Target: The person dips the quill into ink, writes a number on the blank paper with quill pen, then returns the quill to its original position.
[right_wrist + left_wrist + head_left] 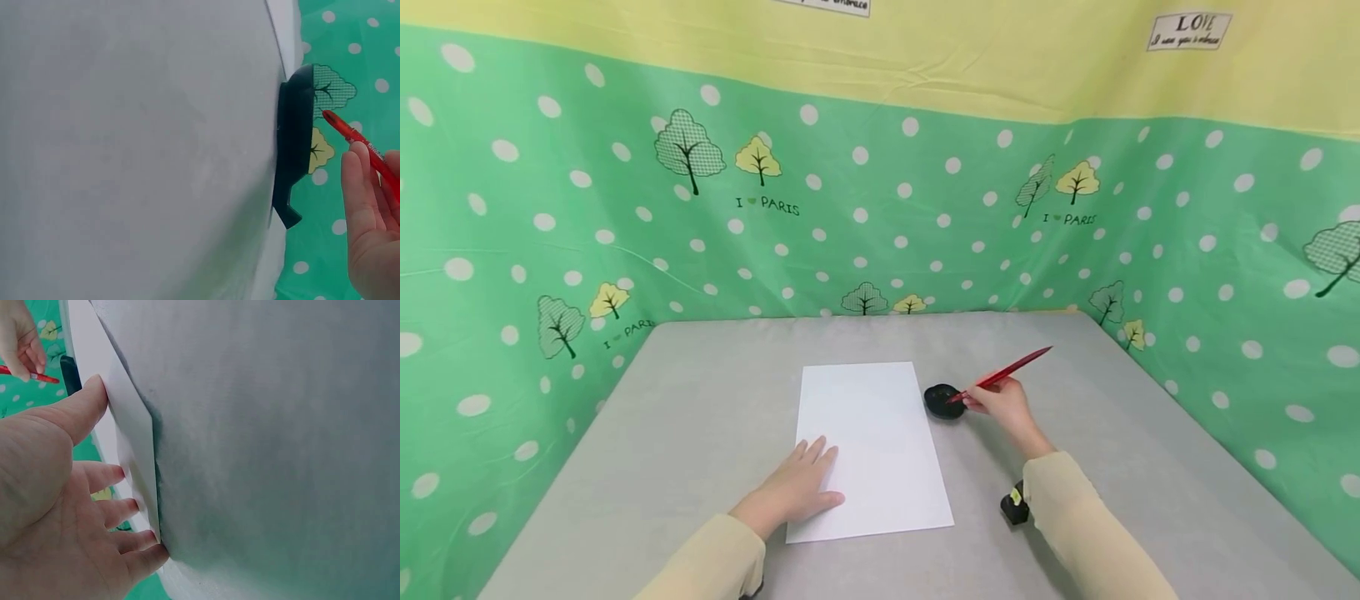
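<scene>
The right hand (1006, 407) pinches a red pen (1018, 364) between thumb and curled fingers, its tip over a black dish (937, 402) just left of the fingertips. The left hand (801, 487), fingers straight and spread, rests on white paper (880, 450) that extends beyond it (a small black object (1013, 508) sits below the right hand, beside the sleeve (1090, 525)).

Sleeves: left sleeve (696, 567) and right sleeve (1093, 529) match — long, plain, cream-beige, lightly creased. Each terminates at the wrist. Left hand (801, 483) and right hand (1004, 407): bare. Below the left sleeve's edge — a small black part (753, 591), type indistinct.
</scene>
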A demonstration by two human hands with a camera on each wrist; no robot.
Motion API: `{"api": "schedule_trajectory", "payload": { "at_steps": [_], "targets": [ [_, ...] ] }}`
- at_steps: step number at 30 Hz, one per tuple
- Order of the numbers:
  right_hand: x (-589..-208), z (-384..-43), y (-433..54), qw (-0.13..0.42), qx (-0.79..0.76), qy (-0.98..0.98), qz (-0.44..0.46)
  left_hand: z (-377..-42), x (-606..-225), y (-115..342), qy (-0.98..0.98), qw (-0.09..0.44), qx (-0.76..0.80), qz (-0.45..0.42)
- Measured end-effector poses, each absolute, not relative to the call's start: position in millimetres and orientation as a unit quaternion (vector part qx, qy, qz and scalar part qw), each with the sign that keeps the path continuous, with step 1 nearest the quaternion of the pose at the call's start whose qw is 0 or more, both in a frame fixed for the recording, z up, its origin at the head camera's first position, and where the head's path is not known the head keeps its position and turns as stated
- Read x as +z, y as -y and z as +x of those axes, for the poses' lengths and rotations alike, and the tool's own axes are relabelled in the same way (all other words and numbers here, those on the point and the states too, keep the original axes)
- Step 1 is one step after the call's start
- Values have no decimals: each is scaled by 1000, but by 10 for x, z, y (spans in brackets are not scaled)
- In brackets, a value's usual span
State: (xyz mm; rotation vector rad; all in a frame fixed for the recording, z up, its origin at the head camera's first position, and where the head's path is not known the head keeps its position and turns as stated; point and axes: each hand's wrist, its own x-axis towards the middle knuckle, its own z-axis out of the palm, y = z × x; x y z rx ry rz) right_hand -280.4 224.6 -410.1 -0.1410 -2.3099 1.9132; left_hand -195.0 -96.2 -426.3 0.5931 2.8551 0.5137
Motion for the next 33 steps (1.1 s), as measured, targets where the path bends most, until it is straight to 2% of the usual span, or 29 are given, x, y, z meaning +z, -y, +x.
{"api": "schedule_trajectory", "payload": {
  "at_steps": [5, 15, 33],
  "targets": [
    [-4136, -2808, -2237, 90, 636, 767, -7, -1950, -4262, 955, -960, 91, 176, 198],
    [-4178, -2890, -2211, 85, 579, 809, -48, -1955, -4266, 955, -962, 88, 167, 200],
    [-4124, -2866, -2223, 83, 564, 821, -39, -1961, -4278, 961, -961, 91, 170, 200]
  ]
}}
